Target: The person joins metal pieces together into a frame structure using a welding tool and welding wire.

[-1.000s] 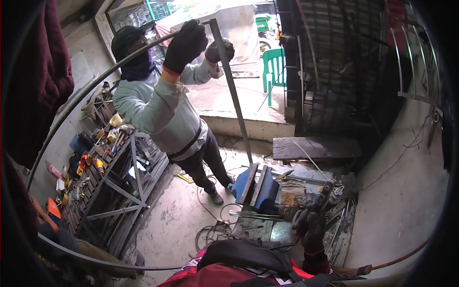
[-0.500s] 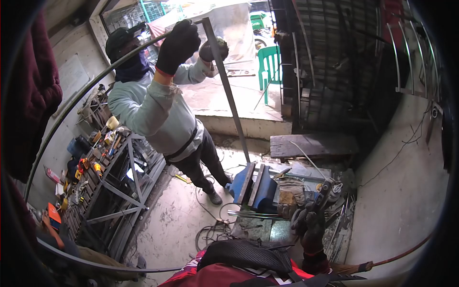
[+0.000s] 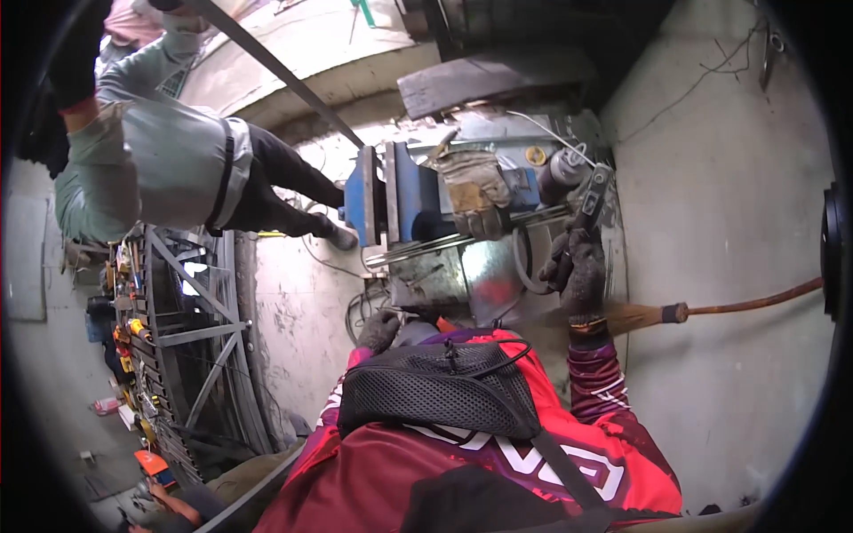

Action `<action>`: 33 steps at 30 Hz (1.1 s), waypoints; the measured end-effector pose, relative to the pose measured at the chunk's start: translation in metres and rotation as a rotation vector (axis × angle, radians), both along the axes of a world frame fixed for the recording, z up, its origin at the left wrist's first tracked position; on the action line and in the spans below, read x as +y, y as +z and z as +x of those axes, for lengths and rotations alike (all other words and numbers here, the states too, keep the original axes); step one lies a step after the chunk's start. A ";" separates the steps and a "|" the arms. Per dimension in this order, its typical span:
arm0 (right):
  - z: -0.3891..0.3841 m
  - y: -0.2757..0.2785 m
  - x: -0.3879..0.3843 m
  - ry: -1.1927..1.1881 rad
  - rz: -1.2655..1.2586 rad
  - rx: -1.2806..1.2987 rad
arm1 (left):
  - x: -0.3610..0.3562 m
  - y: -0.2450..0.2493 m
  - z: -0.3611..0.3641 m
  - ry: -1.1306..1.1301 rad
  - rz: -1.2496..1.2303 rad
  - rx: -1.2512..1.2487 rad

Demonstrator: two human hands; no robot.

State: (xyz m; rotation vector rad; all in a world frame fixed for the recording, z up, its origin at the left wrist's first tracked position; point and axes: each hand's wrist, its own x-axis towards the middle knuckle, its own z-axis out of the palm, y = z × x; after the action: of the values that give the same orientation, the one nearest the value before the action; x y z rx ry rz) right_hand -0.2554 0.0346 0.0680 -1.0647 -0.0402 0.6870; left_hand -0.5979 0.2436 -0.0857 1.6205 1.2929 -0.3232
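My right hand (image 3: 579,271), in a dark glove, is closed on a grey handheld tool (image 3: 594,194) with round details at its upper end. My left hand (image 3: 380,330), also gloved, is low at the centre-left beside the mesh bag, with fingers curled in; whatever it may hold is hidden. Ahead stands a blue vise (image 3: 407,194) with a gap between its jaws. Worn work gloves (image 3: 477,191) lie right of the jaws, above several thin metal rods (image 3: 418,253). A long flat metal bar (image 3: 275,69) slants down towards the vise from the co-worker's side.
A co-worker (image 3: 178,164) in a grey top stands at the left. A tool-laden metal rack (image 3: 191,338) is below them. A wooden plank (image 3: 489,80) lies beyond the vise. A broom (image 3: 640,317) is at the right; cables (image 3: 360,311) lie on the floor.
The view has tilted down and turned, so the co-worker's head is no longer visible. My left hand has come into view. My right hand still holds the grey tool.
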 end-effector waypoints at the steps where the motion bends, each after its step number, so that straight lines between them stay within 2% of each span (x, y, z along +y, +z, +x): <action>1: -0.001 -0.011 -0.001 -0.006 -0.042 0.021 | 0.007 -0.008 0.007 -0.078 0.173 -0.150; 2: -0.006 -0.022 -0.002 -0.010 -0.038 0.057 | 0.014 -0.017 0.014 -0.161 0.363 -0.282; 3: -0.012 -0.026 -0.003 0.009 -0.090 0.059 | 0.022 -0.014 0.028 -0.109 0.412 -0.344; 6: -0.031 -0.036 0.006 0.021 -0.165 0.097 | 0.052 0.036 0.096 -0.025 0.582 -0.549; 8: -0.036 -0.045 0.003 -0.003 -0.198 0.119 | 0.084 0.024 0.124 -0.135 0.795 -0.661; 10: -0.037 -0.063 -0.001 -0.064 -0.280 0.111 | 0.092 0.063 0.165 -0.291 0.894 -0.613; 12: -0.036 -0.072 -0.005 -0.119 -0.329 0.146 | 0.085 0.082 0.205 -0.490 0.963 -0.531; 14: -0.036 -0.084 -0.008 -0.175 -0.389 0.152 | 0.074 0.072 0.248 -0.690 0.989 -0.507; 16: -0.035 -0.095 -0.005 -0.219 -0.398 0.194 | 0.063 0.059 0.286 -0.840 1.003 -0.591; 19: -0.030 -0.117 0.001 -0.289 -0.359 0.243 | 0.053 0.043 0.345 -0.995 1.017 -0.627; 20: -0.029 -0.124 0.002 -0.320 -0.315 0.256 | 0.053 0.040 0.363 -1.005 1.009 -0.632; 22: -0.025 -0.131 0.001 -0.313 -0.347 0.261 | 0.051 0.063 0.403 -1.002 0.695 -0.377; 24: -0.029 -0.142 0.000 -0.348 -0.463 0.100 | 0.065 0.041 0.433 -1.116 0.740 -0.374; 26: -0.031 -0.154 -0.003 -0.343 -0.436 0.126 | 0.062 0.024 0.445 -1.116 0.690 -0.336; 28: -0.031 -0.149 0.000 -0.334 -0.404 0.156 | 0.049 0.017 0.444 -1.140 0.802 -0.159; 29: -0.030 -0.145 0.001 -0.311 -0.411 0.164 | 0.042 0.009 0.445 -1.073 0.810 -0.155; 31: -0.028 -0.143 0.005 -0.297 -0.419 0.183 | 0.037 -0.001 0.445 -1.080 0.831 -0.121; 32: -0.028 -0.145 0.006 -0.291 -0.474 0.156 | 0.036 -0.004 0.446 -1.066 0.854 -0.097; 33: -0.027 -0.145 0.007 -0.281 -0.526 0.128 | 0.038 0.000 0.447 -1.123 0.773 -0.047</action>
State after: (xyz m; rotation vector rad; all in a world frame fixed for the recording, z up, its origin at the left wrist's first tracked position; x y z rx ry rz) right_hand -0.2824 0.0417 -0.0768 -1.4905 0.4142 0.5172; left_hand -0.1505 0.2820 -0.0860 2.9081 0.3099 -0.4671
